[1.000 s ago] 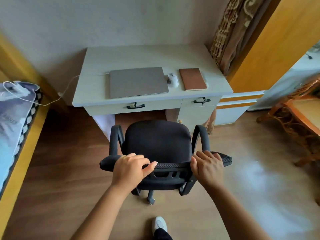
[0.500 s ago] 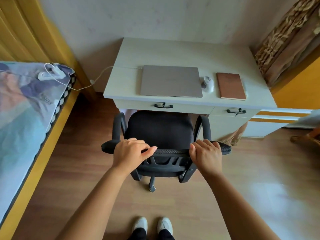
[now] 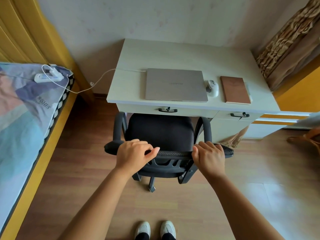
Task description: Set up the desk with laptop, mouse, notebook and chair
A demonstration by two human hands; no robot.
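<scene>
A black office chair (image 3: 161, 130) stands in front of the white desk (image 3: 173, 54), its seat front tucked just under the drawer edge. My left hand (image 3: 133, 153) and my right hand (image 3: 209, 155) both grip the top of its backrest. On the desk lie a closed grey laptop (image 3: 174, 84) with a white cable plugged in at its left, a white mouse (image 3: 212, 87) right of it, and a brown notebook (image 3: 235, 90) further right.
A bed (image 3: 26, 118) with a patterned cover and a yellow frame runs along the left; a white power strip (image 3: 48, 77) lies on it. A brown curtain (image 3: 290, 40) hangs at the right. Wooden furniture (image 3: 308, 137) sits at the right edge. My feet (image 3: 155, 229) stand on the wood floor.
The chair has rolled forward to the desk, its seat now reaching under the drawer. Both hands stayed on the backrest. My view swung left, bringing the bed in.
</scene>
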